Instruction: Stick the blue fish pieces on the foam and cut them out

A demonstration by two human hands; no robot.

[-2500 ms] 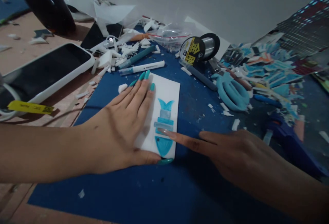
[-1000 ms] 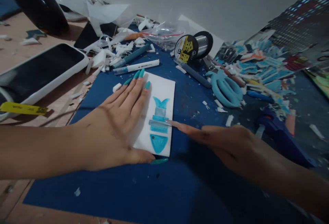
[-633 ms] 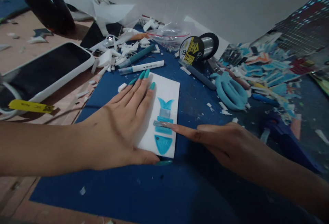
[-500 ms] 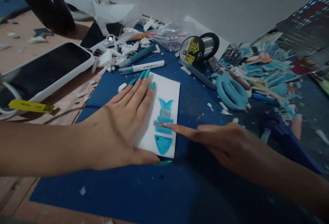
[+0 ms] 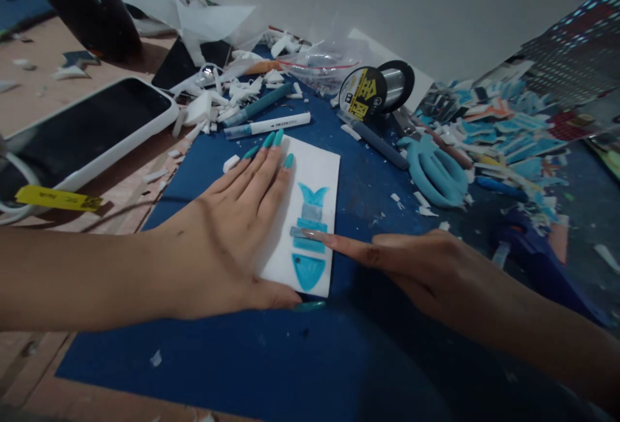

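Observation:
A white foam sheet point(image 5: 314, 157) lies on the blue mat, bearing a fish pattern in blue and grey parts. Its forked tail point(image 5: 313, 194) is at the top and a blue head point(image 5: 309, 271) with a dark eye at the bottom. My left hand point(image 5: 237, 221) lies flat across the sheet's left side, fingers stretched and thumb at the lower edge. From the right, my right hand point(image 5: 411, 260) reaches in with its index finger extended and the other fingers curled. That fingertip rests on a grey strip point(image 5: 296, 232) across the fish's body. Its thumb is hidden.
Behind the sheet lie markers point(image 5: 274, 125), white foam scraps point(image 5: 242, 92) and a line spool point(image 5: 368, 92). Blue-handled scissors point(image 5: 436, 173), a glue gun point(image 5: 537, 260) and piled blue pieces point(image 5: 494, 125) are at right. A phone point(image 5: 97, 125) and dark bottle point(image 5: 92, 8) stand left.
Almost nothing differs. My left hand stays flat on the sheet, and my right index fingertip remains on the grey strip.

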